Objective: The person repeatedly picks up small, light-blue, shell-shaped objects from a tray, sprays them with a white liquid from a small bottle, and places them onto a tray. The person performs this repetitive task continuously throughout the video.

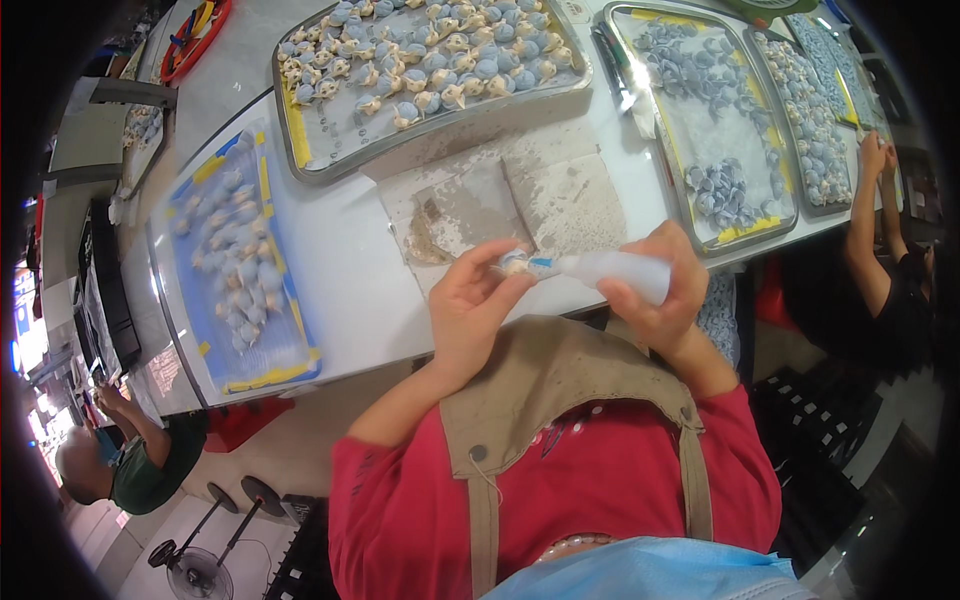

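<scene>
Left: blue-and-cream pieces are being held in a blue tray. Far middle: more, in a metal tray. Near middle: one small piece is being pinched by the left hand above the near tabletop; a white bottle is being gripped by the right hand, blue nozzle toward it. Right: blue-grey pieces are being held in a second tray.
</scene>
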`<state>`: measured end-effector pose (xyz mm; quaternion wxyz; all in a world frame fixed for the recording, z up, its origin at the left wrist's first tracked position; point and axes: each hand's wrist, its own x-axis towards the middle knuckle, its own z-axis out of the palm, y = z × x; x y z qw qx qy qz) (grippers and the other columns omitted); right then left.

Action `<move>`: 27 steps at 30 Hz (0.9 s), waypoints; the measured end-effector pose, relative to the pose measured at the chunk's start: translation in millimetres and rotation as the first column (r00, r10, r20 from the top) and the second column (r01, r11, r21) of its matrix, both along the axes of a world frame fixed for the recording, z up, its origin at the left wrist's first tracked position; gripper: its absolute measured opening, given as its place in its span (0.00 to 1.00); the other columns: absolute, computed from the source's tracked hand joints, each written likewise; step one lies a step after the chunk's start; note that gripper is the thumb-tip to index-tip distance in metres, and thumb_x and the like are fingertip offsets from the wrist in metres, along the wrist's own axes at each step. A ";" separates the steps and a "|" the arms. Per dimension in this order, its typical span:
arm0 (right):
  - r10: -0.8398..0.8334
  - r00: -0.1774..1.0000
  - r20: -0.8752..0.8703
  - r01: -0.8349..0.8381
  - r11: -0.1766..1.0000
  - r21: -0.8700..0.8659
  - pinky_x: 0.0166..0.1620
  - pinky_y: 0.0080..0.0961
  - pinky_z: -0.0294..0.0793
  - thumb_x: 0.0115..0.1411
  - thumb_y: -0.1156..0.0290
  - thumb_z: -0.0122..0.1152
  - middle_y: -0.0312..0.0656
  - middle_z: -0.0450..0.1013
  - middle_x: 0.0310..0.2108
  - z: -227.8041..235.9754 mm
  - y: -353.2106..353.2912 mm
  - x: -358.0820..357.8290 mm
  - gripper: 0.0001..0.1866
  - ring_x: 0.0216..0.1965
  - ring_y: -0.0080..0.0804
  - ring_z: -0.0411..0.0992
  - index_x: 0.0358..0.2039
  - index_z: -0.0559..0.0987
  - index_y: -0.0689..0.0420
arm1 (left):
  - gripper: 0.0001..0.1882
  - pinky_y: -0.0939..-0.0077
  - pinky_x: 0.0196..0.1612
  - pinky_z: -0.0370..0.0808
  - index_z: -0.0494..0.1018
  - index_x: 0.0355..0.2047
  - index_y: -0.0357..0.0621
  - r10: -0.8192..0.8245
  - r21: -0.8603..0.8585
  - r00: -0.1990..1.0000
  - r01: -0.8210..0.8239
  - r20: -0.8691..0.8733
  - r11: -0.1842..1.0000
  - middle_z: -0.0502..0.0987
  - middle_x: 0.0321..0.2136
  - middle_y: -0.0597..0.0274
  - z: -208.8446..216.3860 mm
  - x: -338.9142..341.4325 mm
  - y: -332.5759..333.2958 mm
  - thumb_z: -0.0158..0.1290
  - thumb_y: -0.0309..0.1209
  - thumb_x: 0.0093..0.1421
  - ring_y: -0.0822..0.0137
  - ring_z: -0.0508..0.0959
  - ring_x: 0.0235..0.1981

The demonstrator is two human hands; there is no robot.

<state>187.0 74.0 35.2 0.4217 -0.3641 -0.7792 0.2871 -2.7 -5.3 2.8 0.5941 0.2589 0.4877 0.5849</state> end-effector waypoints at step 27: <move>-0.284 0.943 -0.175 0.170 0.859 -0.483 0.34 0.19 0.66 0.57 0.70 0.57 0.37 0.71 0.28 -46.7 26.7 -19.5 0.07 0.30 0.21 0.67 0.34 0.72 0.59 | 0.19 0.84 0.35 0.73 0.63 0.49 0.38 0.036 -0.152 0.935 0.020 0.352 0.988 0.73 0.42 0.47 -6.0 -11.5 4.3 0.53 0.27 0.57 0.69 0.76 0.33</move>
